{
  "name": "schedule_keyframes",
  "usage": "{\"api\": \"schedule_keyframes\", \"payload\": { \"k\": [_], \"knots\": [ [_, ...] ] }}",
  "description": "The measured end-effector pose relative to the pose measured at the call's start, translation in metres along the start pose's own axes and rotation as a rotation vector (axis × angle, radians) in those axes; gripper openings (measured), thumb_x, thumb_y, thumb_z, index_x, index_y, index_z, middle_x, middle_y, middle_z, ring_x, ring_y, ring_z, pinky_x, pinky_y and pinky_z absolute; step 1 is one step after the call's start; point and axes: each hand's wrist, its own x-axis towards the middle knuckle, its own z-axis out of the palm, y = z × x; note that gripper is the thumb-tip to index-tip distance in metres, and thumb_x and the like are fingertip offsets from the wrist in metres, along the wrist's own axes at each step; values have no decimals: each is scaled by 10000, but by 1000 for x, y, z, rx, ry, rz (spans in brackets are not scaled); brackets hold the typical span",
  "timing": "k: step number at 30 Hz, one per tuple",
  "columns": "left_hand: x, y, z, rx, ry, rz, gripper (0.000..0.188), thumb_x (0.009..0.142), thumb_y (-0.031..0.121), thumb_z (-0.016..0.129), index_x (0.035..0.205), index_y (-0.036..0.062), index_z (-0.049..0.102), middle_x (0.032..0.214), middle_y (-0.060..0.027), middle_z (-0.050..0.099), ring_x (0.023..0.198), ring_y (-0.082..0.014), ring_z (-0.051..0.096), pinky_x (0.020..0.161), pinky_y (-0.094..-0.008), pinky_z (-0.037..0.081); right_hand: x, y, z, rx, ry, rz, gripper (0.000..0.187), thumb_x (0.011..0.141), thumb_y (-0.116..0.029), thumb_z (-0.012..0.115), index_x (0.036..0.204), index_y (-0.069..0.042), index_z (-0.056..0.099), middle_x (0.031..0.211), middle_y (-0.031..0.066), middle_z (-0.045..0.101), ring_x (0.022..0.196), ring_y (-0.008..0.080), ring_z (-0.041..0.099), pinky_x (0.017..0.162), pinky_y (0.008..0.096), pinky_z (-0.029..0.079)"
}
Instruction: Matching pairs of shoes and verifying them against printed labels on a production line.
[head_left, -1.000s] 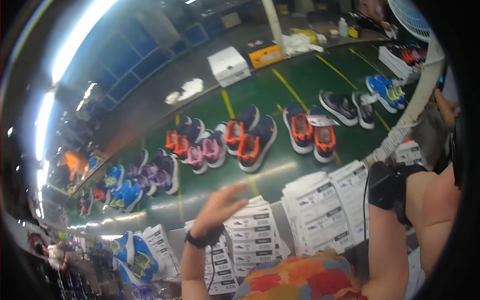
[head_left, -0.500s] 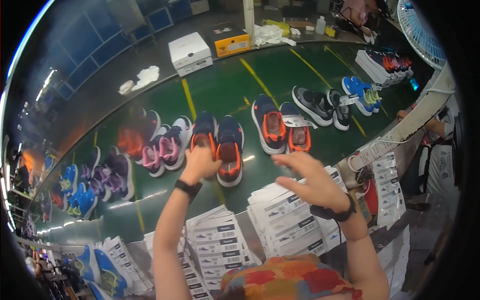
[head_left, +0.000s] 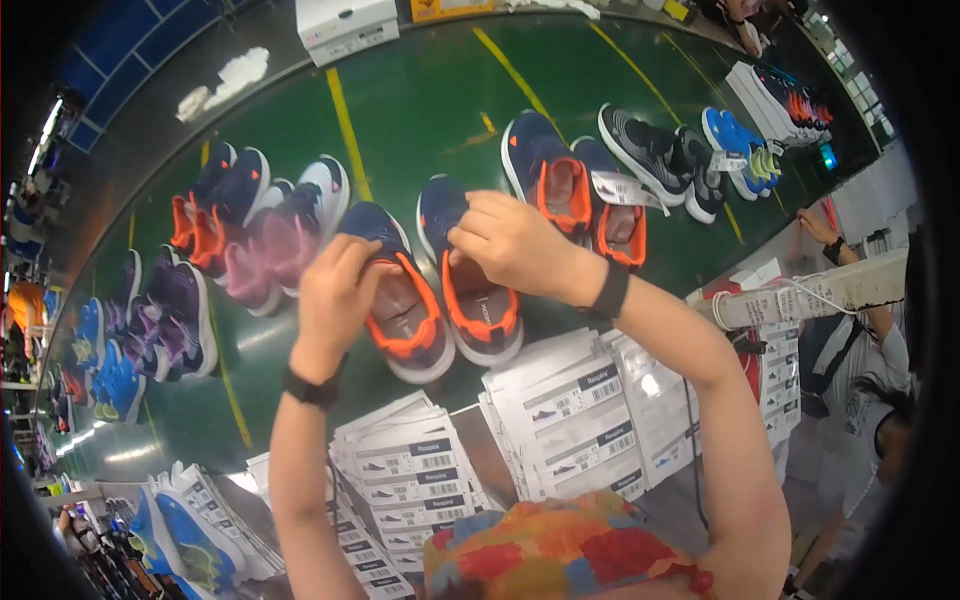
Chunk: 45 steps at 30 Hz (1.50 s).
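While both hands (head_left: pixel 335 290) (head_left: pixel 520 245) curl fingers over navy-orange shoes (head_left: pixel 405 325), grip unclear, printed barcode label sheets (head_left: pixel 570 425) lie stacked nearby.

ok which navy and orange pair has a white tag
The pair beyond and right of the right hand: a white tag lies on its right shoe. None shows on the touched pair or the orange-lined pair farther left.

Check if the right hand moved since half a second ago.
Yes: the right hand went left and outward from the label sheets to a navy shoe.
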Motion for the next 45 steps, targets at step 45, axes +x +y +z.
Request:
{"api": "schedule_keyframes", "payload": {
  "k": [45],
  "knots": [
    [-15, 155, -150, -309, 194, 379, 467, 893, 333, 596, 1103, -85, 603, 969, -236, 666, 845, -332, 675, 797, -415, 548, -45, -128, -159, 208, 1262, 484, 234, 893, -91, 634, 1112, -10, 623, 852, 89, 675, 831, 214, 657, 890, 364, 531]
  ]
}}
